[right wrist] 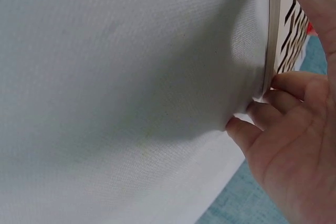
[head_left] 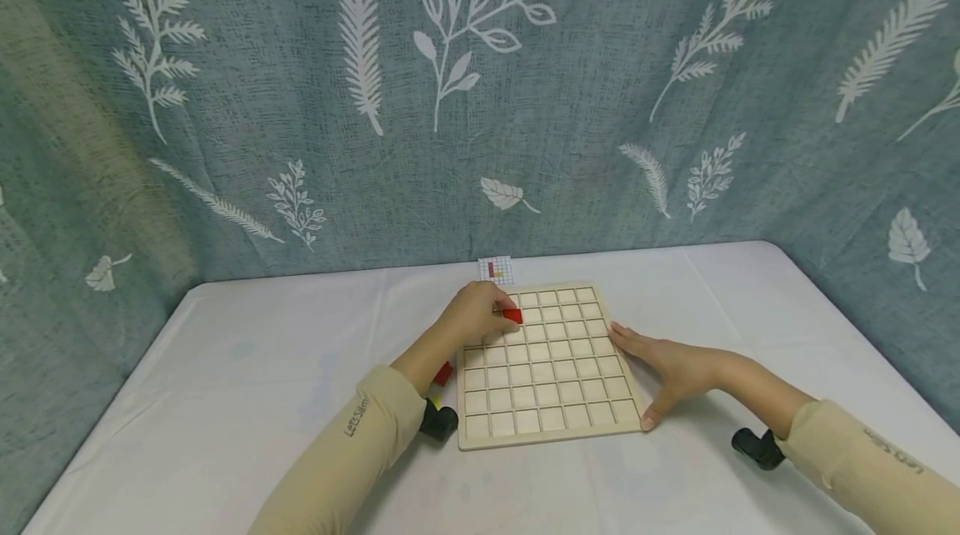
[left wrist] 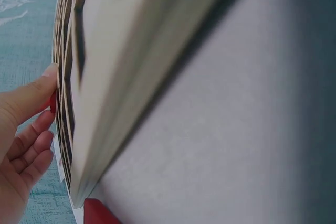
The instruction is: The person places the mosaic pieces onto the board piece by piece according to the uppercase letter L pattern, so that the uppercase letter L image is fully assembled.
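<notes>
A light wooden board (head_left: pixel 551 438) with a grid of square cells lies on the white table. My left hand (head_left: pixel 468 314) reaches over its upper left part and pinches a small red block (head_left: pixel 513 316) between thumb and fingers, at the cells. In the left wrist view, only a sliver of the red block (left wrist: pixel 53 102) shows between the thumb and a finger. Along the board's right edge rests my right hand (head_left: pixel 675 368), thumb and fingers spread and touching the rim. The right wrist view shows its fingertips on the board's side (right wrist: pixel 273 30) and the cloth.
Beyond the board lies a small printed grid card (head_left: pixel 496 270) with coloured squares. Another red piece (head_left: pixel 443 374) and a yellow piece (head_left: pixel 436 402) sit left of the board, partly hidden by the left arm. A patterned curtain (head_left: pixel 405 185) hangs behind the table.
</notes>
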The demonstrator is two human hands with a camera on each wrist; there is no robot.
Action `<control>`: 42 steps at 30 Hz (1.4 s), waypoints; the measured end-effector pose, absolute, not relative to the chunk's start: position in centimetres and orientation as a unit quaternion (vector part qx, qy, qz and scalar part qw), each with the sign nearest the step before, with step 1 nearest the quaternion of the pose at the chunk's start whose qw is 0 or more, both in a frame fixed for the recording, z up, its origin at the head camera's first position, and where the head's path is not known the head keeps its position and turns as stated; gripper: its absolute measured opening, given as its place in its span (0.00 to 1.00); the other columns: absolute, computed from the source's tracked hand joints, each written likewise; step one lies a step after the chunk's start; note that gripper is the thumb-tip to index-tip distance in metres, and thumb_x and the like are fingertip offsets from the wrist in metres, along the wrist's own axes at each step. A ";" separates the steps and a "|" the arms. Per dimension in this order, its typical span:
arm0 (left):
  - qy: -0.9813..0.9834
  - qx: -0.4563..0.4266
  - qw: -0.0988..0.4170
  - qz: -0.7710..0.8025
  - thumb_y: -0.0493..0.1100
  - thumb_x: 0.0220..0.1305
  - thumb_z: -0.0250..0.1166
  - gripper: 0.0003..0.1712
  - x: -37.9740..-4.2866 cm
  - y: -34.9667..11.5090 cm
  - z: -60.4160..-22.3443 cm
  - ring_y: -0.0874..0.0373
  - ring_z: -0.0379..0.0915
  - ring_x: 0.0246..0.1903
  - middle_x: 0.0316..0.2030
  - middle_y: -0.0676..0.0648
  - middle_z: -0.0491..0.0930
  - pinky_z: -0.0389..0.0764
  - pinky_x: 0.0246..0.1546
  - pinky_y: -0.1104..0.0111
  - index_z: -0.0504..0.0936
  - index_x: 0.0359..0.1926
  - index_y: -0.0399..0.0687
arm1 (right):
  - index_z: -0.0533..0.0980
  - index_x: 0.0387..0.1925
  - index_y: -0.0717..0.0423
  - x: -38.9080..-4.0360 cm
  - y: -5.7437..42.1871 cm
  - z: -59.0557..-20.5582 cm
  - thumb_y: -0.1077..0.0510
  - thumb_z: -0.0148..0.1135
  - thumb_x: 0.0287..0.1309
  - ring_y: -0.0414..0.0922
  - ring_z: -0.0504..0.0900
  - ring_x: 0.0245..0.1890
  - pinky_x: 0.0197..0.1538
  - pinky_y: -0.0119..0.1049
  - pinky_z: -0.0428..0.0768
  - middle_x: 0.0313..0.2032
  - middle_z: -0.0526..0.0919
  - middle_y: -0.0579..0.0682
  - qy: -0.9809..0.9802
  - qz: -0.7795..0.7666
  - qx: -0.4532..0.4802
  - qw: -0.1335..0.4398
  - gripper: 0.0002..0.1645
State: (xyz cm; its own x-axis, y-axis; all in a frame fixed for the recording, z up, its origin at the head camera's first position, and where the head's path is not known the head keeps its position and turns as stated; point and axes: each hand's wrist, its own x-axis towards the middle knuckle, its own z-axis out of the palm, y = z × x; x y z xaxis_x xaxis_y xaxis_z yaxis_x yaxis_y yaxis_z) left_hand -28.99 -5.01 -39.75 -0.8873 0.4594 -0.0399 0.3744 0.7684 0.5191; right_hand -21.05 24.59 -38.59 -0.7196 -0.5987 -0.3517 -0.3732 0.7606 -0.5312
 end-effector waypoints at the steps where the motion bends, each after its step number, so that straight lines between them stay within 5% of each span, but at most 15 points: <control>1: 0.937 0.228 0.080 0.253 0.48 0.51 0.70 0.15 -28.9 -5.0 -39.7 0.58 0.74 0.38 0.37 0.51 0.82 0.75 0.40 0.66 0.85 0.40 0.47 | 0.42 0.69 0.67 -21.0 24.6 -38.6 0.41 0.76 0.28 0.62 0.40 0.69 0.66 0.57 0.47 0.70 0.37 0.63 0.901 -0.217 -0.269 0.261 0.75; 26: 0.941 0.216 0.043 0.257 0.54 0.57 0.64 0.17 -28.6 -5.2 -39.3 0.60 0.74 0.32 0.32 0.53 0.81 0.74 0.33 0.68 0.84 0.41 0.50 | 0.40 0.70 0.67 -21.1 24.5 -38.3 0.40 0.75 0.31 0.62 0.39 0.69 0.66 0.57 0.47 0.70 0.35 0.63 0.901 -0.204 -0.271 0.269 0.75; 42: 0.883 0.229 0.152 0.380 0.49 0.61 0.62 0.19 -27.4 -6.9 -37.2 0.53 0.76 0.43 0.43 0.47 0.81 0.77 0.40 0.67 0.80 0.50 0.45 | 0.41 0.69 0.69 -21.0 24.3 -38.3 0.42 0.77 0.30 0.63 0.40 0.69 0.66 0.57 0.47 0.70 0.36 0.65 0.903 -0.215 -0.269 0.258 0.75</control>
State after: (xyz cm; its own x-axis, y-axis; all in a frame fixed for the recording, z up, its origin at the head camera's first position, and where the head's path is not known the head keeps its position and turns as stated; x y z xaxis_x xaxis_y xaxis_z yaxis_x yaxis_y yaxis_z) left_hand -27.41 -6.90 -37.19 -0.8491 0.5196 -0.0954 0.2878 0.6063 0.7413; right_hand -21.02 24.30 -38.29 -0.7224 -0.5959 -0.3508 -0.3736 0.7632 -0.5271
